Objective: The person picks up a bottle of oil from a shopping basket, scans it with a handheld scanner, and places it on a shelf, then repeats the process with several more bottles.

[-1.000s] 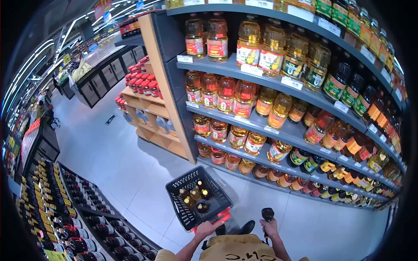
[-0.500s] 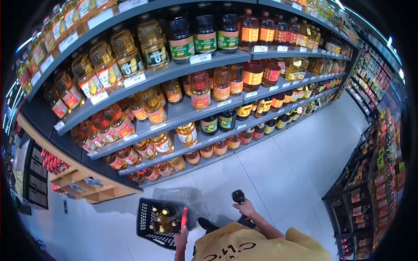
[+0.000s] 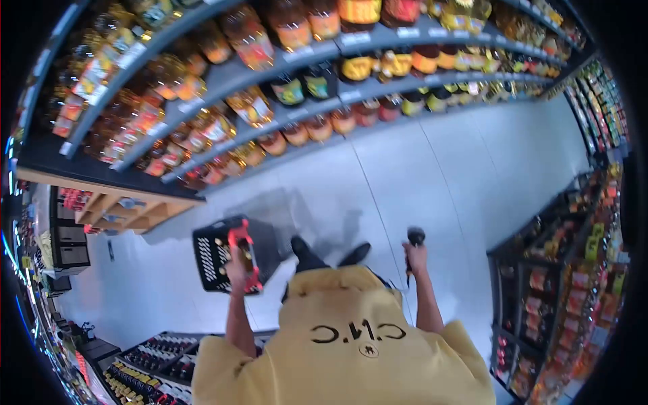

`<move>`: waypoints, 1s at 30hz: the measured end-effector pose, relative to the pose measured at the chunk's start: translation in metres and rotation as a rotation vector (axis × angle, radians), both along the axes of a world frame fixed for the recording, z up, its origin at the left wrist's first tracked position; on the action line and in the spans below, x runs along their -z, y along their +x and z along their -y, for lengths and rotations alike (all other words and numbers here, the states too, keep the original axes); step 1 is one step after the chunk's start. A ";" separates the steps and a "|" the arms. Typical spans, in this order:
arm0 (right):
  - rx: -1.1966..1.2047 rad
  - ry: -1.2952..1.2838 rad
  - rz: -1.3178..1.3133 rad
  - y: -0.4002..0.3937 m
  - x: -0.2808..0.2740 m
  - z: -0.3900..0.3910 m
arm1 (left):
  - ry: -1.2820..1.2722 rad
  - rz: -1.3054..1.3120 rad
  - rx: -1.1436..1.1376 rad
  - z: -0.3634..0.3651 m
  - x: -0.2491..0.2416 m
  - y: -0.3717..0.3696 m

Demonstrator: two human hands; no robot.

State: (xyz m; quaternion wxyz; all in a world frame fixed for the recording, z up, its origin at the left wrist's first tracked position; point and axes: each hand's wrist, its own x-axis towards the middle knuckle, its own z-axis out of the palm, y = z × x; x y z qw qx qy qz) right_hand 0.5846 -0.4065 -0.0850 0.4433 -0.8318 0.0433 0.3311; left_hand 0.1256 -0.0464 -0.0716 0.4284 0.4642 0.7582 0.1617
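My left hand (image 3: 235, 266) is closed around the red handle of a black shopping basket (image 3: 208, 260), which hangs at my left side. The basket has slotted walls; bottles inside are mostly hidden by the handle and my hand. To my right, away from the shelf, my right hand (image 3: 416, 258) grips a dark object with a rounded black end (image 3: 416, 235). A thin dark part sticks out below my fingers. Blur keeps its exact kind from showing.
A long shelf (image 3: 270, 71) with rows of bottled oils and sauces curves ahead. Pale tiled floor (image 3: 378, 182) lies in front of my feet. A wooden rack (image 3: 138, 209) stands at left, more bottle shelves (image 3: 540, 290) at right and behind me.
The view has tipped down and blurred. The basket has turned, its red handle now across its top under my left hand. My right hand still grips the dark object, now farther right in view.
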 end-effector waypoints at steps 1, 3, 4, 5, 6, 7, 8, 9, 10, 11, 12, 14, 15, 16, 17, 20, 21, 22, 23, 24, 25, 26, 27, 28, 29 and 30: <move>0.071 0.034 -0.054 0.004 0.000 0.020 | -0.034 0.055 -0.070 0.000 0.002 0.009; 0.175 0.116 -0.126 0.013 0.011 0.042 | -0.054 0.084 -0.162 0.004 0.003 0.019; 0.192 0.085 -0.127 0.016 0.011 0.050 | -0.049 0.064 -0.176 0.003 -0.001 0.025; 0.217 0.086 -0.150 0.018 0.013 0.059 | -0.041 0.047 -0.189 0.001 -0.003 0.031; 0.234 0.063 -0.149 0.019 0.018 0.066 | -0.040 -0.002 -0.196 0.002 -0.008 0.042; 0.232 0.033 -0.181 0.021 0.027 0.075 | -0.042 -0.049 -0.196 0.000 0.002 0.040; 0.257 0.022 -0.191 0.022 0.030 0.079 | -0.036 -0.045 -0.207 -0.005 0.009 0.043; 0.280 0.004 -0.209 0.019 0.035 0.084 | -0.030 -0.041 -0.217 -0.009 0.012 0.048; 0.299 -0.006 -0.227 0.016 0.041 0.092 | -0.017 0.008 -0.241 -0.005 0.009 0.057; 0.306 -0.016 -0.248 0.015 0.048 0.098 | 0.000 0.056 -0.276 0.001 0.007 0.062; 0.306 -0.022 -0.270 0.017 0.054 0.097 | 0.033 0.070 -0.290 0.007 -0.008 0.078; 0.322 -0.055 -0.287 0.020 0.059 0.097 | -0.039 0.019 -0.291 0.008 -0.015 0.086; 0.340 -0.049 -0.295 0.023 0.059 0.094 | 0.022 -0.073 -0.279 -0.004 0.032 0.061; 0.347 -0.052 -0.331 0.029 0.063 0.093 | 0.016 -0.101 -0.285 -0.006 0.049 0.048; 0.359 -0.058 -0.366 0.036 0.063 0.091 | 0.007 -0.128 -0.287 -0.007 0.061 0.041; 0.384 -0.067 -0.412 0.065 0.072 0.091 | -0.038 -0.012 -0.323 0.005 0.002 0.100; 0.383 -0.079 -0.419 0.077 0.073 0.090 | -0.027 0.043 -0.330 0.008 0.000 0.109; 0.379 -0.092 -0.431 0.086 0.072 0.090 | -0.015 0.093 -0.340 0.011 -0.002 0.112; 0.402 -0.095 -0.416 0.096 0.071 0.089 | -0.009 0.040 -0.332 0.014 0.001 0.109; 0.404 -0.112 -0.411 0.110 0.069 0.081 | 0.003 -0.008 -0.319 0.013 0.008 0.108; 0.417 -0.127 -0.402 0.124 0.067 0.075 | 0.014 -0.051 -0.296 0.010 0.010 0.115; 0.446 -0.148 -0.393 0.133 0.063 0.074 | 0.026 -0.039 -0.303 0.010 0.010 0.121; 0.454 -0.185 -0.433 0.145 0.060 0.070 | 0.023 -0.096 -0.312 0.008 0.019 0.116; 0.468 -0.151 -0.395 0.154 0.062 0.067 | 0.012 -0.150 -0.308 0.009 0.029 0.117; 0.465 -0.165 -0.357 0.163 0.053 0.057 | 0.104 -0.115 -0.189 0.017 0.025 0.128; 0.453 -0.186 -0.325 0.172 0.052 0.050 | 0.111 -0.069 -0.189 0.018 0.015 0.140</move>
